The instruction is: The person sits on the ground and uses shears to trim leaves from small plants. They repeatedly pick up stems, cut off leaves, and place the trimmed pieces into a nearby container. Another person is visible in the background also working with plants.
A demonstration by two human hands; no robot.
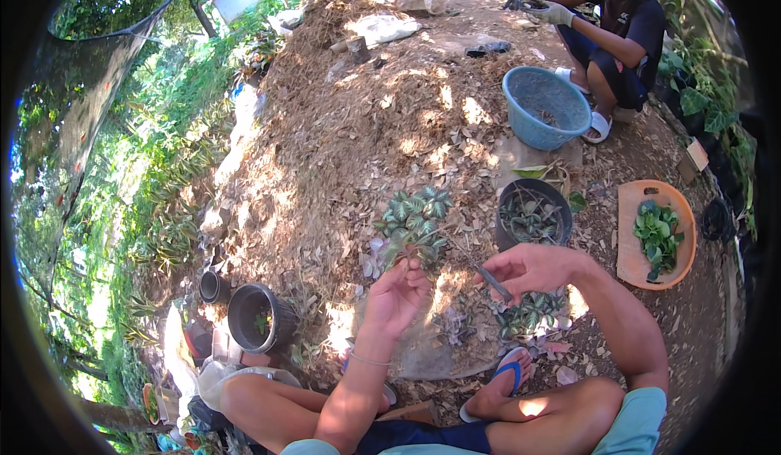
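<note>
My left hand (399, 299) pinches the stem of a leafy cutting (412, 248) with dark green, silver-patterned leaves. Just beyond it, more patterned foliage (415, 208) shows; whether that belongs to the held cutting or lies on the ground, I cannot tell. A short grey blade, like a small knife (493, 283), is gripped in my right hand (535, 269), its handle mostly hidden by the fingers. Below that hand, more patterned cuttings (529, 313) lie on the ground. Right beyond it stands a black pot (534, 197) with leafy stems inside.
A blue basin (521, 121) stands farther off, near a crouching person (618, 40) in gloves. To the right, an orange tray (630, 248) carries green leaves. Black pots (262, 318) sit at the left. Dry leaves and soil (325, 146) rise into a mound ahead.
</note>
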